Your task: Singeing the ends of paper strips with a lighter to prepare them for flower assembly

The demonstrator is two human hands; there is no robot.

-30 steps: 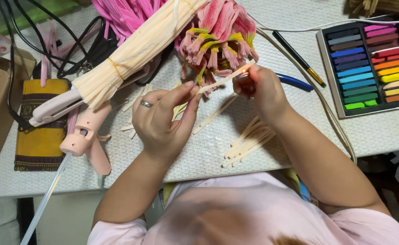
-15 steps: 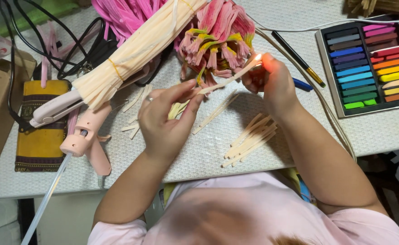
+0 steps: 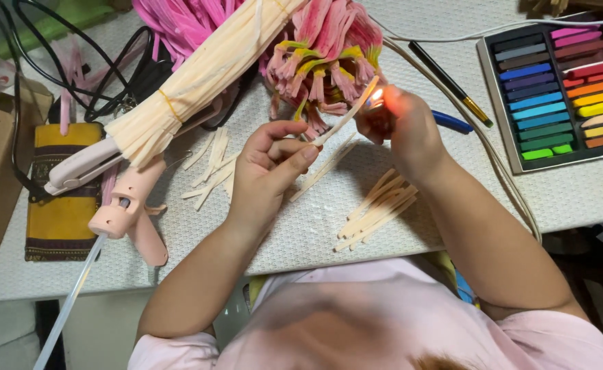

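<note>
From the head view: left hand pinches a thin cream strip above the counter, while the right hand is clenched around a lit lighter at its tip. The strip looks light, floppy and easily scorched, so I'd grip it low.

Cream strip, tip seemingly aflame

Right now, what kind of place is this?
Likely a home craft table: pastel box, pink glue gun, cream strip bundle. Left hand holds a strip to a flame in the right hand.
</note>
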